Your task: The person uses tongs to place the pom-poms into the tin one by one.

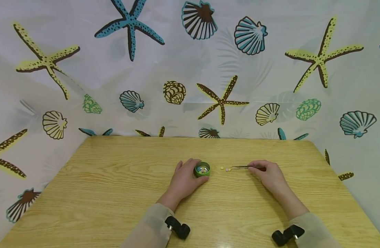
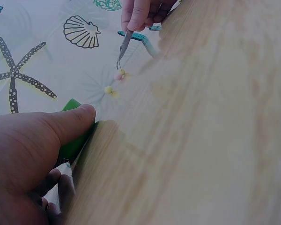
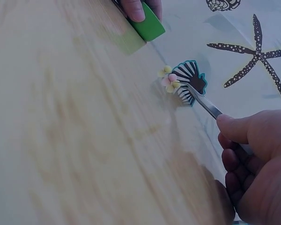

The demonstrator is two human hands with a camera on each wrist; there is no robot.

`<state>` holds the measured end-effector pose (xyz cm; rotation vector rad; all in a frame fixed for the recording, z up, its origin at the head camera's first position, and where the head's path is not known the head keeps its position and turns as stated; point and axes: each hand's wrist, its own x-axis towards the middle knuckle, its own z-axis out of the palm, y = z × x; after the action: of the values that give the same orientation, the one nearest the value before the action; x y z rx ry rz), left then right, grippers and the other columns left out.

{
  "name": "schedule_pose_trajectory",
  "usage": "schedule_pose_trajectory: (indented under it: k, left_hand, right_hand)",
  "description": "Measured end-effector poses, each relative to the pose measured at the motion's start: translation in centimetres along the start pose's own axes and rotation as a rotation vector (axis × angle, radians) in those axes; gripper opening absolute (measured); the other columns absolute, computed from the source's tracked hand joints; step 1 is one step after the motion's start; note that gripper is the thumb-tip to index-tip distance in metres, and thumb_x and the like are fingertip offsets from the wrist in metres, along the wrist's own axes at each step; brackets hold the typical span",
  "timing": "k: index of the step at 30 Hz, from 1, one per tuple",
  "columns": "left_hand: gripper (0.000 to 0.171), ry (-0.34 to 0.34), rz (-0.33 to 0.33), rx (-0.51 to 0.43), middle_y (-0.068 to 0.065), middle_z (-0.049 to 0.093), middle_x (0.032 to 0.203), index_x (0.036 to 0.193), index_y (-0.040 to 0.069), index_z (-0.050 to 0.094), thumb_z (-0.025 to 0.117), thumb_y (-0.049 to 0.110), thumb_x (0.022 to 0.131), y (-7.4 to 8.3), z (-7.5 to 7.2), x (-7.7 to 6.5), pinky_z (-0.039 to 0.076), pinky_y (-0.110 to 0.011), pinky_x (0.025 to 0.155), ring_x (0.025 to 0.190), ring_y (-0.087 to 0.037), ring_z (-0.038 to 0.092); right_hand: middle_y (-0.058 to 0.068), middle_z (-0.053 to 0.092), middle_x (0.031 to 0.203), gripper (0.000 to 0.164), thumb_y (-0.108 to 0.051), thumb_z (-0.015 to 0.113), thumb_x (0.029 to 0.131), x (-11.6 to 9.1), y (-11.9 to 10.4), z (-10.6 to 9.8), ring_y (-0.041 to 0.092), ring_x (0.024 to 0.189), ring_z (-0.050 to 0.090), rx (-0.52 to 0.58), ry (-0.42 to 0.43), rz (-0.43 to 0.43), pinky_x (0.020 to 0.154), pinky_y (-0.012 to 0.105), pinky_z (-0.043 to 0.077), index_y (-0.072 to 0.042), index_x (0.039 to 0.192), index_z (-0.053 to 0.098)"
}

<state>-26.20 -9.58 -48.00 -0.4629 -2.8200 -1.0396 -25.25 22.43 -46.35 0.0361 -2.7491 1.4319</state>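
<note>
A small round green container (image 1: 202, 169) stands on the table with several pale beads (image 1: 203, 170) inside. My left hand (image 1: 186, 179) curls its fingers and thumb round it; in the left wrist view the thumb lies along the green wall (image 2: 73, 146). My right hand (image 1: 269, 174) pinches metal tweezers (image 3: 203, 103), held low and pointing left. Their tips are at a yellow bead (image 3: 176, 85), though whether they grip it I cannot tell. Right beside it is a pink bead (image 3: 172, 78). Another yellow bead (image 1: 222, 168) lies a little nearer the container.
The wooden table (image 1: 115, 193) spreads around both hands. Behind and beside it hangs a white cloth (image 1: 158, 69) printed with starfish and shells. Each sleeve carries a black wrist mount (image 1: 178, 228).
</note>
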Motion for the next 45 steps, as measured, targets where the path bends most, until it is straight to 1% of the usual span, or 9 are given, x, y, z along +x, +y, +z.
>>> schedule_pose_trajectory:
  k: [7,14,23,32,36,45]
  left_hand:
    - [0.063,-0.002,0.001,0.007,-0.017,0.066,0.150,0.149,0.004,0.063,0.089,0.032,0.098,-0.02,-0.03,-0.02,0.017,-0.061,0.134,0.154,-0.038,0.048]
    - [0.064,-0.007,-0.008,0.003,-0.017,0.065,0.151,0.150,0.004,0.063,0.088,0.033,0.098,0.11,-0.05,-0.06,0.015,-0.060,0.134,0.155,-0.038,0.048]
    - [0.063,-0.004,-0.001,0.004,-0.016,0.067,0.149,0.149,0.004,0.064,0.088,0.033,0.098,0.19,-0.06,-0.03,0.016,-0.060,0.134,0.153,-0.037,0.049]
    - [0.064,-0.009,-0.008,0.006,-0.016,0.066,0.150,0.150,0.005,0.063,0.088,0.033,0.098,0.05,-0.07,-0.03,0.015,-0.060,0.135,0.154,-0.038,0.048]
    - [0.064,-0.011,-0.010,0.002,-0.016,0.066,0.151,0.150,0.005,0.063,0.088,0.033,0.098,-0.02,-0.03,-0.05,0.015,-0.059,0.135,0.154,-0.037,0.048]
    - [0.063,-0.003,-0.004,-0.004,-0.015,0.067,0.149,0.149,0.005,0.064,0.088,0.033,0.098,0.10,-0.02,-0.06,0.015,-0.060,0.134,0.153,-0.036,0.050]
  right_hand:
    - [0.016,0.075,0.130,0.025,-0.024,0.075,0.109,0.10,0.16,0.05,0.033,0.118,0.068,-0.015,-0.004,-0.006,0.104,0.053,0.055,-0.007,0.127,0.081]
    - [0.015,0.076,0.128,0.024,-0.023,0.074,0.109,0.09,0.13,0.04,0.032,0.115,0.069,-0.020,-0.001,-0.008,0.102,0.051,0.055,-0.007,0.126,0.081]
    - [0.017,0.074,0.132,0.025,-0.021,0.073,0.110,0.08,0.15,0.08,0.034,0.118,0.068,-0.007,0.006,0.002,0.103,0.052,0.056,-0.005,0.129,0.080]
    - [0.015,0.075,0.127,0.028,-0.025,0.073,0.110,-0.03,0.00,0.04,0.032,0.115,0.069,0.009,0.022,0.026,0.100,0.049,0.055,-0.005,0.130,0.079]
    - [0.014,0.075,0.125,0.029,-0.026,0.074,0.110,-0.08,-0.06,0.03,0.032,0.115,0.068,0.016,0.030,0.030,0.099,0.050,0.055,-0.006,0.130,0.079]
    - [0.016,0.076,0.125,0.026,-0.022,0.074,0.110,0.11,0.07,0.04,0.033,0.113,0.070,-0.039,0.043,0.005,0.098,0.052,0.057,-0.005,0.127,0.080]
